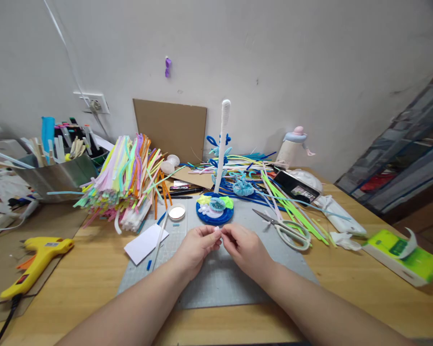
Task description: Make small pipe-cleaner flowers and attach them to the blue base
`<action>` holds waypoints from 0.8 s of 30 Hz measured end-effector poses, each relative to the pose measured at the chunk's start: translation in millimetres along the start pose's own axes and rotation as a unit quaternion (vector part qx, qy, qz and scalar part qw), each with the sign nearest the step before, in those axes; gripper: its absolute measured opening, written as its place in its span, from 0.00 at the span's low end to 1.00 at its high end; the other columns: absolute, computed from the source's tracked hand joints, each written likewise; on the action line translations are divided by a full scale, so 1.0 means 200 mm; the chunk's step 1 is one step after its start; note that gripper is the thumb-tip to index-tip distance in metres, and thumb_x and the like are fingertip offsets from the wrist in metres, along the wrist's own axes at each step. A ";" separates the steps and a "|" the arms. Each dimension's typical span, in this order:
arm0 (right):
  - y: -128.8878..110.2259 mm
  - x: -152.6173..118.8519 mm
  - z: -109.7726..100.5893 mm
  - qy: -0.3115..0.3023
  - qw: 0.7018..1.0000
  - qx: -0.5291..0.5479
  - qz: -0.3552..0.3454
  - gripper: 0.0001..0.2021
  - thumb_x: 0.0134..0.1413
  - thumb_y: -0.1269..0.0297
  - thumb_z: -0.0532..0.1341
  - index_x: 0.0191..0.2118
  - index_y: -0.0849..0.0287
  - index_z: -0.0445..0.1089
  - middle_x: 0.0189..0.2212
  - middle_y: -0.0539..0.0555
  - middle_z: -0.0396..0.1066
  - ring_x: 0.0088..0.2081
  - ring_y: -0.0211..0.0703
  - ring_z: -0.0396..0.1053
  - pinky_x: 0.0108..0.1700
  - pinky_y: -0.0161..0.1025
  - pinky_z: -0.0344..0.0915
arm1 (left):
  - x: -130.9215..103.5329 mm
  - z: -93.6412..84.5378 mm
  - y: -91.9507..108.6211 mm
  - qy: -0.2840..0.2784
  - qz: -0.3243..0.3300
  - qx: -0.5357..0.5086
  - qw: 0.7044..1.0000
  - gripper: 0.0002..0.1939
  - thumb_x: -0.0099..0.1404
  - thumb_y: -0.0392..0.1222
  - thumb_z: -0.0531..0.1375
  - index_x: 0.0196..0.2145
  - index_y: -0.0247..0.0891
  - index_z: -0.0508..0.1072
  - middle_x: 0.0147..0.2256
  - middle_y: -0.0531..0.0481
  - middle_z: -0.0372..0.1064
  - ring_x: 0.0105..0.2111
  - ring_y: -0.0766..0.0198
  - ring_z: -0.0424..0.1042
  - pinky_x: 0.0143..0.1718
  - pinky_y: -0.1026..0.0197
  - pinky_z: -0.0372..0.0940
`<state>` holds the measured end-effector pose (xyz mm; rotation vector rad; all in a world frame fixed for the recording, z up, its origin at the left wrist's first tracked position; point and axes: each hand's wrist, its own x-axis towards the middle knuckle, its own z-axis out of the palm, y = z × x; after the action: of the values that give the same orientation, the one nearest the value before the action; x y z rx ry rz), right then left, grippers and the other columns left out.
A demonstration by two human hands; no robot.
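Fingers of the person's left hand (pixel 199 251) and right hand (pixel 246 246) come together at the tips, both pinching a small white piece (pixel 217 230) between them, low over the grey mat (pixel 216 288). Mostly covered by the fingertips, the piece shows only as a pale speck, its full shape hidden. Just beyond sits a round, fuzzy blue base (pixel 215 220) bearing yellow, green, white and teal shapes, with a tall white fuzzy post (pixel 222 149) rising at it, round-tipped and slightly tilted. Open scissors (pixel 286 230) lie to the right. Farther back, a brown cardboard sheet (pixel 171 127) leans against the wall (pixel 209 43).
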<state>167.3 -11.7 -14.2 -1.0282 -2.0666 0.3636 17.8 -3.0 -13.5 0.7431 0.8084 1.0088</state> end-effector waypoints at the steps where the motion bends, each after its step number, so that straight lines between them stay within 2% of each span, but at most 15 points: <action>1: -0.01 0.00 0.01 0.005 1.000 0.017 0.016 0.06 0.57 0.69 0.52 0.34 0.58 0.65 0.28 0.53 0.68 0.30 0.40 0.66 0.32 0.36 0.61 | 0.00 0.00 0.00 0.003 0.006 0.002 1.000 0.14 0.44 0.42 0.69 0.26 0.30 0.73 0.23 0.49 0.68 0.24 0.70 0.65 0.30 0.66 0.58; 5: -0.03 0.00 0.04 0.027 0.984 0.130 0.117 0.06 0.56 0.65 0.54 0.32 0.58 0.65 0.26 0.52 0.68 0.26 0.37 0.65 0.28 0.34 0.61 | 0.02 -0.01 -0.02 0.012 0.035 0.017 0.999 0.13 0.45 0.43 0.68 0.26 0.31 0.73 0.22 0.50 0.68 0.23 0.70 0.64 0.29 0.65 0.58; 7: -0.04 0.01 0.06 0.027 0.955 0.215 0.203 0.08 0.55 0.61 0.55 0.30 0.59 0.64 0.19 0.49 0.65 0.19 0.34 0.61 0.21 0.31 0.57 | 0.02 -0.01 -0.02 0.015 0.057 0.035 0.998 0.13 0.46 0.43 0.68 0.26 0.32 0.72 0.22 0.51 0.68 0.23 0.70 0.64 0.29 0.65 0.58; 10: -0.05 0.03 0.06 0.002 0.868 0.379 0.321 0.12 0.51 0.56 0.58 0.26 0.59 0.62 0.12 0.43 0.58 0.11 0.29 0.52 0.13 0.28 0.46 | 0.02 0.00 -0.01 0.027 0.088 0.086 0.992 0.11 0.48 0.42 0.66 0.25 0.32 0.72 0.20 0.52 0.67 0.22 0.70 0.63 0.29 0.66 0.58; 13: -0.04 0.05 0.04 -0.043 0.753 0.541 0.372 0.11 0.47 0.59 0.61 0.27 0.61 0.62 0.14 0.41 0.56 0.11 0.25 0.48 0.13 0.26 0.41 | 0.01 0.01 0.02 0.045 0.105 0.129 0.985 0.09 0.46 0.40 0.67 0.23 0.32 0.72 0.20 0.53 0.68 0.22 0.70 0.63 0.28 0.67 0.57; 15: -0.03 0.05 0.02 -0.073 0.686 0.605 0.397 0.10 0.46 0.61 0.62 0.29 0.62 0.63 0.15 0.40 0.54 0.11 0.22 0.44 0.14 0.25 0.39 | 0.01 0.02 0.03 0.049 0.106 0.141 0.983 0.09 0.44 0.39 0.67 0.22 0.33 0.72 0.21 0.53 0.68 0.23 0.70 0.64 0.28 0.67 0.57; 17: -0.01 0.05 0.02 -0.090 0.652 0.627 0.417 0.09 0.46 0.63 0.62 0.30 0.62 0.62 0.15 0.39 0.52 0.11 0.21 0.42 0.14 0.24 0.38 | 0.02 0.02 0.03 0.045 0.103 0.147 0.983 0.09 0.42 0.38 0.68 0.21 0.33 0.72 0.22 0.52 0.69 0.23 0.70 0.64 0.28 0.67 0.57; 19: 0.00 0.04 0.03 -0.091 0.645 0.629 0.424 0.09 0.46 0.63 0.62 0.30 0.62 0.62 0.15 0.39 0.51 0.12 0.21 0.42 0.14 0.23 0.38 | 0.03 0.01 0.02 0.043 0.094 0.153 0.983 0.10 0.42 0.38 0.68 0.22 0.32 0.72 0.22 0.52 0.69 0.24 0.69 0.65 0.29 0.67 0.58; 21: 0.01 0.04 0.04 -0.086 0.666 0.614 0.414 0.10 0.46 0.62 0.62 0.30 0.62 0.62 0.16 0.41 0.55 0.12 0.22 0.46 0.13 0.23 0.40 | 0.04 -0.01 0.02 0.034 0.078 0.152 0.985 0.11 0.44 0.40 0.68 0.24 0.32 0.72 0.22 0.51 0.69 0.24 0.70 0.65 0.29 0.67 0.57; 22: 0.02 0.04 0.05 -0.085 0.691 0.593 0.405 0.10 0.47 0.61 0.62 0.30 0.61 0.62 0.17 0.42 0.57 0.12 0.23 0.49 0.13 0.24 0.42 | 0.04 -0.02 0.02 0.021 0.066 0.143 0.987 0.11 0.46 0.41 0.67 0.25 0.32 0.72 0.22 0.51 0.69 0.24 0.70 0.65 0.29 0.66 0.58; 24: 0.04 0.04 0.04 -0.068 0.765 0.514 0.381 0.12 0.49 0.56 0.59 0.30 0.60 0.62 0.18 0.44 0.61 0.12 0.27 0.54 0.13 0.25 0.45 | 0.04 -0.04 0.02 -0.020 0.029 0.107 0.994 0.11 0.49 0.42 0.66 0.28 0.32 0.72 0.24 0.50 0.68 0.25 0.70 0.65 0.30 0.66 0.58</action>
<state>162.0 0.0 -19.5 -1.0365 -1.0673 1.7839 11.7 6.8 -15.9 0.9728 0.8722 0.9650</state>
